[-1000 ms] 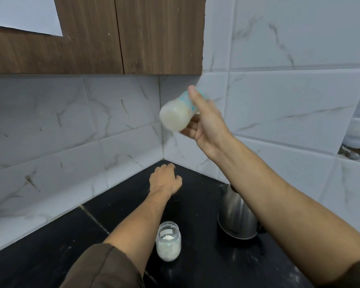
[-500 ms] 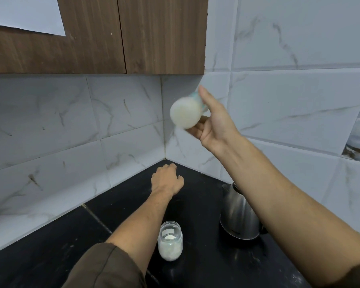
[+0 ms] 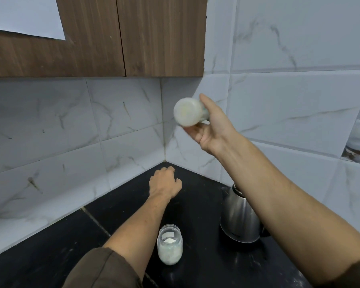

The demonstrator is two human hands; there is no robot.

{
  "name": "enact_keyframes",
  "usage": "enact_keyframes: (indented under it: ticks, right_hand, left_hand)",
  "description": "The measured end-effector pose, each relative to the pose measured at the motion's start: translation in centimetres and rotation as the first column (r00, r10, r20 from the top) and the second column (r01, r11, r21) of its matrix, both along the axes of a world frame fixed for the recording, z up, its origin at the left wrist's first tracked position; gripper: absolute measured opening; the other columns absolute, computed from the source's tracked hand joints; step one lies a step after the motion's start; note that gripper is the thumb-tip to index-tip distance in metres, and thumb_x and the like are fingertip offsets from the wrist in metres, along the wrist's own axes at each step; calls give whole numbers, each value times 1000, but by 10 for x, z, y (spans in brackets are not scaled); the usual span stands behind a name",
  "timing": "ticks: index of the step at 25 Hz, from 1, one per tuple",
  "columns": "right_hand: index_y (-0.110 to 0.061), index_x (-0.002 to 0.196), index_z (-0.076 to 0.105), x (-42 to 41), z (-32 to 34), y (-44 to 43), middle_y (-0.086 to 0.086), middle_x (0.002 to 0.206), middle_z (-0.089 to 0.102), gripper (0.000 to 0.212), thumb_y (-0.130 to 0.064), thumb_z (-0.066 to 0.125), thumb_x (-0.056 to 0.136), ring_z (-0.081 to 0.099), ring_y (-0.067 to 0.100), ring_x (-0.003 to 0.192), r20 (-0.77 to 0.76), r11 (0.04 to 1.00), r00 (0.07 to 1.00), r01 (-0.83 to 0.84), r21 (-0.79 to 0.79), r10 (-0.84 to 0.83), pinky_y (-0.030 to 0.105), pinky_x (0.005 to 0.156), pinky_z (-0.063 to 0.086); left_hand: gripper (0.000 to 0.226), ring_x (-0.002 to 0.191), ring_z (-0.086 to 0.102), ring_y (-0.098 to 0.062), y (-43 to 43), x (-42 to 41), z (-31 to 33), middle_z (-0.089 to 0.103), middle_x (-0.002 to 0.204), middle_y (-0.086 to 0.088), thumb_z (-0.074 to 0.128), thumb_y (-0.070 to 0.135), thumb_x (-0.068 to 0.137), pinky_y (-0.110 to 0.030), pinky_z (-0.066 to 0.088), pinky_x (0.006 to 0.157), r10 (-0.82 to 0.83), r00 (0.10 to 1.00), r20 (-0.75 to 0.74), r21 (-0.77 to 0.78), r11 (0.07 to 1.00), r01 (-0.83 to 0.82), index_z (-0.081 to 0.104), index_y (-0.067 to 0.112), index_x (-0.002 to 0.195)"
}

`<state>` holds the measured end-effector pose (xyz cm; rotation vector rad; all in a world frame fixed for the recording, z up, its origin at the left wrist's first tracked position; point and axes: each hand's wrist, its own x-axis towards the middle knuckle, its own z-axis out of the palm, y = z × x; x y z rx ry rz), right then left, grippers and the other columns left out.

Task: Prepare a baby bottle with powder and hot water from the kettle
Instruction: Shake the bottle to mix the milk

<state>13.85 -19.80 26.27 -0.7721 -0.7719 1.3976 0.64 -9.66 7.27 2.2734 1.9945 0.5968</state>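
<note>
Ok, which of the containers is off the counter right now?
The baby bottle, held up in the right hand; the powder jar and kettle both stand on the counter.

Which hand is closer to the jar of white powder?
Left. The left hand rests on the counter just behind the jar; the right hand holds the bottle high above.

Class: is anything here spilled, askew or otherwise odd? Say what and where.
Only the baby bottle stands out: the right hand holds it tipped sideways in the air, base toward the camera. The jar and kettle stand upright; no clear spill shows.
</note>
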Motion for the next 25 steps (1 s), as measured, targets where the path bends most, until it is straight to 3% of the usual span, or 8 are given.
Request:
enact_keyframes:
  ticks: [3, 7, 11, 13, 16, 20, 22, 25]
  right_hand:
    - [-16, 119, 64, -1, 5, -9, 6, 85, 77, 43, -50, 71, 94, 77, 24, 78, 256, 993, 965, -76, 85, 52, 33, 64, 66]
    - [-16, 110, 60, 1, 10, -3, 19, 108, 73, 32, -41, 73, 96, 78, 31, 86, -28, 998, 998, 58, -7, -59, 40, 68, 67]
    - [-15, 120, 63, -3, 8, -9, 8, 87, 77, 44, -49, 72, 94, 78, 25, 79, 239, 996, 969, -79, 50, 65, 33, 61, 66]
    - [-18, 115, 63, -2, 11, -8, 7, 81, 78, 38, -48, 72, 95, 78, 25, 77, 203, 995, 978, -56, 77, 40, 34, 63, 66]
    - [-16, 111, 60, 1, 10, -5, 18, 104, 74, 34, -43, 73, 96, 78, 31, 85, 12, 999, 999, 44, 21, -44, 40, 70, 67]
    - [-17, 120, 65, 0, 8, -12, 7, 89, 77, 44, -50, 72, 93, 77, 25, 79, 260, 992, 963, -96, 86, 70, 33, 63, 65]
    - [-16, 118, 64, 0, 12, -10, 9, 86, 77, 40, -48, 72, 94, 78, 26, 79, 175, 995, 984, -51, 89, 35, 35, 65, 66]
    - [-15, 112, 60, 2, 12, -6, 17, 102, 73, 32, -41, 73, 97, 78, 32, 88, -1, 998, 999, 54, 31, -54, 41, 70, 67]
  left_hand:
    - [50, 123, 58, -25, 2, -1, 4, 62, 135, -5, 59, 37, 99, -44, 53, 99, 0, 1000, 4, 1, 1000, 0, 54, 19, 145]
    - [49, 124, 57, -26, -1, -3, 3, 62, 135, -6, 57, 35, 97, -43, 52, 98, 8, 1000, 2, 11, 1000, -8, 56, 18, 144]
    - [49, 124, 58, -26, -2, -4, 5, 62, 134, -5, 58, 36, 98, -44, 53, 98, 8, 1000, 5, 11, 1000, -8, 56, 19, 144]
    - [49, 124, 58, -25, -2, -7, 4, 63, 134, -5, 58, 36, 98, -44, 53, 99, 7, 1000, 11, 17, 1000, -7, 56, 19, 144]
    - [49, 124, 58, -26, -4, -10, 1, 63, 135, -5, 58, 35, 97, -44, 53, 99, 19, 1000, 17, 12, 1000, -19, 56, 18, 144]
    - [49, 125, 57, -26, -4, -8, 2, 62, 136, -5, 58, 36, 98, -44, 52, 100, 4, 1000, 16, 5, 1000, -4, 55, 19, 145]
    - [50, 126, 56, -26, -4, -7, 3, 61, 137, -5, 57, 35, 98, -44, 51, 101, 2, 1000, 16, 13, 1000, -2, 55, 19, 145]
    - [50, 127, 55, -26, -5, -5, 4, 61, 137, -5, 56, 35, 98, -44, 51, 101, 4, 1000, 13, 14, 1000, -5, 55, 19, 145]
